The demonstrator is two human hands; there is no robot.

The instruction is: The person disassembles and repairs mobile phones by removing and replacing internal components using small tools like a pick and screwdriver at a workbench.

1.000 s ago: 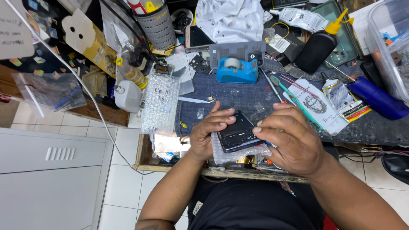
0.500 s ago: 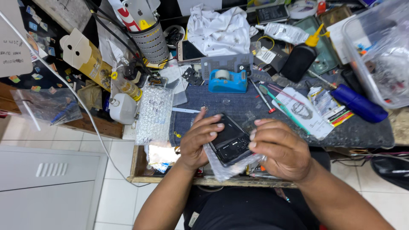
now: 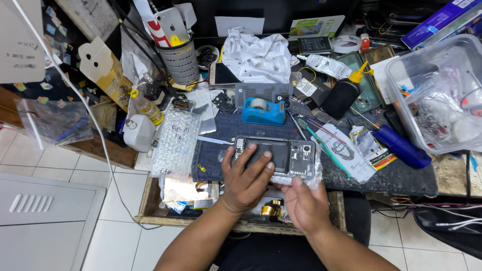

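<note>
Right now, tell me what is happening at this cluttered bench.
A person sits at a crowded repair bench. Their left hand presses flat on an opened dark smartphone with its back cover off, which lies on a dark work mat. Their right hand grips the clear plastic bag under the phone's near edge. A blue tape dispenser stands just behind.

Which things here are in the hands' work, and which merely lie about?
In hand: opened phone, pressed by left hand; clear wrap at right hand.
Lying about: blue tape dispenser, white cloth, black bottle, blue-handled screwdriver, bubble wrap.
</note>
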